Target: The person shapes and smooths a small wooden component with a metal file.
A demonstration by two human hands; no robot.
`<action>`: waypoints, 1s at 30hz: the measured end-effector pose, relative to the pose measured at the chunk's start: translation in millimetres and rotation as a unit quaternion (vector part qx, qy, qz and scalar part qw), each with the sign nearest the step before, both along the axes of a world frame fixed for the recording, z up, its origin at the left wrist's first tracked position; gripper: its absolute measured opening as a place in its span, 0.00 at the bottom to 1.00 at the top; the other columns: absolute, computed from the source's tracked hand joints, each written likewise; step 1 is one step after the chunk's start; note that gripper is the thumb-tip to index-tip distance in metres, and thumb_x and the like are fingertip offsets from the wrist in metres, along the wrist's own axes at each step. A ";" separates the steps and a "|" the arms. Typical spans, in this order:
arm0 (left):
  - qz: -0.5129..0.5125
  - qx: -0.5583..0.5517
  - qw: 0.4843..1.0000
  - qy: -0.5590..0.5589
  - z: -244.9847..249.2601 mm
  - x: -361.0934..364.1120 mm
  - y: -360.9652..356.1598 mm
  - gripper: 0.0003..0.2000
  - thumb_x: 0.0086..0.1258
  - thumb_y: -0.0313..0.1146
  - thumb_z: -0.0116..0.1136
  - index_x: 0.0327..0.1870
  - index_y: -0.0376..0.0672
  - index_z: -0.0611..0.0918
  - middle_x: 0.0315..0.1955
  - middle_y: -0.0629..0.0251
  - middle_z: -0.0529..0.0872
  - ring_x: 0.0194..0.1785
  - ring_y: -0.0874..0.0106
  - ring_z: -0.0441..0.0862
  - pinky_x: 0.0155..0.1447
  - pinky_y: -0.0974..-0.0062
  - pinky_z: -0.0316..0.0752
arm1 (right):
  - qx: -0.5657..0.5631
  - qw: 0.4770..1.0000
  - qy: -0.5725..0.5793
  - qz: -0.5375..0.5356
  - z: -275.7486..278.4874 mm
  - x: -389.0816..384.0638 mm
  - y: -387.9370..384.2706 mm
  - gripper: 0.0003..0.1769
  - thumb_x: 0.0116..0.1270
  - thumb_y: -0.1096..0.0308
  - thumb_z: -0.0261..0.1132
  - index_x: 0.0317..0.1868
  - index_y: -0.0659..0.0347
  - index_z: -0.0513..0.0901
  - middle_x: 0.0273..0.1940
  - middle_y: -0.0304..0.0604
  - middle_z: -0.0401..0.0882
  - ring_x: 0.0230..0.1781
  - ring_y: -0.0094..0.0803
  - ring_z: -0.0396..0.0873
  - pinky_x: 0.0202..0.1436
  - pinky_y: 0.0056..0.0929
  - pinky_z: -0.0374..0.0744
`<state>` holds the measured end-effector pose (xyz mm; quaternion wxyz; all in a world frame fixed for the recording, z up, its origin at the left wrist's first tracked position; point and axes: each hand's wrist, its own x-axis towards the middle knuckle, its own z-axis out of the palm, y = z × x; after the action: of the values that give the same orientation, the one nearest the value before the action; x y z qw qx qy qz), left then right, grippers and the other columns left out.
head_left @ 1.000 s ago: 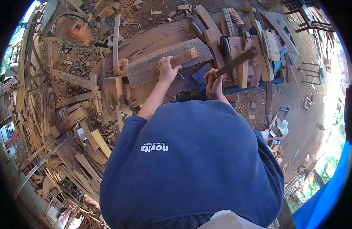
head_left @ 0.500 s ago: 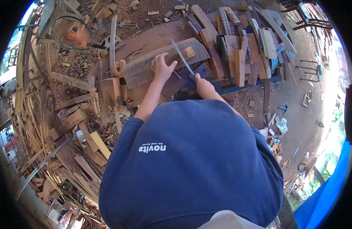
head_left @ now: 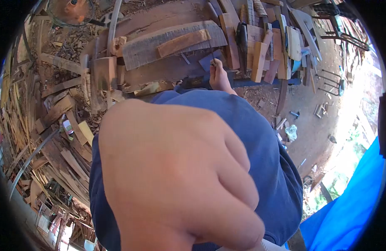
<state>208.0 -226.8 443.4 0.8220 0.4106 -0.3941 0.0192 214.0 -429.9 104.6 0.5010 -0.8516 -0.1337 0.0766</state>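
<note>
My left hand point(head_left: 172, 167) is raised close to the camera and fills much of the lower view, its fingers curled inward. Whatever lies inside those fingers is hidden. Farther off, my right hand point(head_left: 219, 76) is closed around the near end of a long thin metal blade point(head_left: 213, 53), seen almost edge-on and pointing away from me. Just left of the blade, a short brown wood block point(head_left: 184, 43) lies on a wide, weathered grey board point(head_left: 138, 54). A dark flat piece point(head_left: 207, 60) rests beside my right hand.
Several wood offcuts point(head_left: 260, 54) are stacked right of the board. An upright wood block point(head_left: 106, 73) stands on the left. Scrap strips point(head_left: 71, 163) pile up at the far left, near a round fan point(head_left: 71, 10). A metal stool point(head_left: 331, 83) and blue tarp point(head_left: 347, 201) are at the right.
My left hand has left the wood block and come up toward the camera, its fingers now curled. The blade in my right hand has turned edge-on. The view has shifted.
</note>
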 end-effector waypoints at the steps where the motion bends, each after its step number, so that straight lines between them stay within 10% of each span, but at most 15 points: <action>1: -0.024 -0.002 1.000 -0.007 1.3 -1.9 -1.7 0.12 0.71 0.29 0.52 0.52 0.56 0.75 0.30 0.62 0.81 0.24 0.74 0.74 0.29 0.78 0.66 | -0.006 1.000 0.002 -0.001 -2.0 0.6 -2.1 0.13 0.77 0.66 0.53 0.57 0.61 0.67 0.47 0.67 0.80 0.50 0.66 0.78 0.46 0.57 0.75; 5: -0.126 -0.005 0.991 -0.038 5.9 -8.9 -9.1 0.13 0.74 0.30 0.49 0.49 0.68 0.77 0.29 0.61 0.83 0.20 0.74 0.73 0.22 0.79 0.63 | -0.058 0.998 0.013 0.003 -21.8 17.2 -6.2 0.11 0.75 0.66 0.53 0.54 0.60 0.68 0.47 0.67 0.80 0.49 0.67 0.78 0.49 0.59 0.75; 7: -0.114 0.004 0.993 -0.039 6.6 -11.9 -10.2 0.11 0.74 0.29 0.48 0.46 0.66 0.76 0.29 0.61 0.83 0.21 0.74 0.72 0.21 0.80 0.61 | -0.264 0.938 0.214 0.060 -25.3 21.3 -5.6 0.10 0.74 0.67 0.53 0.52 0.60 0.68 0.44 0.69 0.81 0.48 0.69 0.77 0.50 0.61 0.75; 12: -0.132 0.005 0.990 -0.055 4.5 -6.9 -5.4 0.12 0.72 0.27 0.49 0.44 0.66 0.76 0.29 0.62 0.83 0.20 0.75 0.71 0.20 0.81 0.60 | -0.235 0.951 0.190 0.067 -41.8 16.2 -10.6 0.11 0.73 0.65 0.53 0.51 0.59 0.68 0.42 0.71 0.81 0.46 0.71 0.78 0.49 0.63 0.74; 21: -0.198 0.141 0.970 0.030 -50.0 16.6 0.1 0.17 0.65 0.28 0.60 0.55 0.34 0.77 0.30 0.62 0.86 0.25 0.68 0.82 0.27 0.74 0.73 | -0.142 0.986 0.087 -0.020 -36.9 11.9 -9.8 0.20 0.73 0.64 0.53 0.63 0.60 0.65 0.46 0.69 0.81 0.48 0.69 0.78 0.50 0.61 0.75; 23: -0.179 0.372 0.891 0.190 -82.0 38.7 8.3 0.16 0.73 0.35 0.53 0.56 0.38 0.79 0.32 0.68 0.81 0.35 0.78 0.79 0.41 0.77 0.75 | -0.196 0.955 0.221 -0.018 -27.0 19.9 -8.7 0.22 0.73 0.67 0.53 0.65 0.60 0.63 0.48 0.68 0.80 0.48 0.68 0.78 0.51 0.60 0.75; 24: -0.120 0.445 0.832 0.310 -126.8 45.4 2.6 0.16 0.75 0.38 0.49 0.56 0.40 0.80 0.33 0.68 0.80 0.37 0.80 0.77 0.43 0.78 0.74 | -0.198 0.978 0.062 0.023 -42.0 12.3 -11.9 0.22 0.73 0.69 0.52 0.66 0.59 0.61 0.49 0.68 0.79 0.47 0.68 0.78 0.51 0.60 0.76; 28: 0.379 0.717 0.551 0.198 -309.5 67.0 -7.9 0.16 0.73 0.43 0.52 0.54 0.44 0.78 0.52 0.54 0.79 0.61 0.52 0.73 0.65 0.50 0.67 | -0.187 0.974 0.130 0.006 -23.1 12.8 -8.9 0.21 0.73 0.69 0.50 0.65 0.57 0.62 0.50 0.67 0.79 0.48 0.67 0.79 0.51 0.60 0.76; 30: 0.411 0.714 0.547 0.150 -357.7 75.7 -5.3 0.18 0.72 0.44 0.53 0.56 0.44 0.77 0.54 0.55 0.77 0.62 0.52 0.72 0.65 0.49 0.66 | -0.207 0.968 0.142 0.005 -26.5 14.9 -4.6 0.21 0.73 0.69 0.49 0.65 0.58 0.62 0.50 0.66 0.80 0.48 0.66 0.79 0.51 0.60 0.76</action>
<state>283.7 -232.1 85.8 0.2080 0.9761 0.0626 0.0055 228.9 -434.5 78.1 0.3272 -0.9166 -0.0463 0.2250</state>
